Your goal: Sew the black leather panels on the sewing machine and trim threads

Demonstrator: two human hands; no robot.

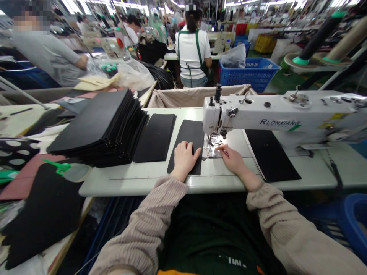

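My left hand lies on a black panel beside the sewing machine's presser foot, its thumb apart and its fingers slightly bent on the surface. My right hand is just right of the lit needle area. Its index finger reaches forward and the others curl in, as if in a pinch; anything between them is too small to see. The white sewing machine stands over the table. To the left lie a thin pile of black panels and a tall stack.
More black pieces lie under the machine arm on the right. A cloth-lined bin sits behind the table. Cut scraps and a green-handled tool are at the left. A person in a white shirt sits ahead.
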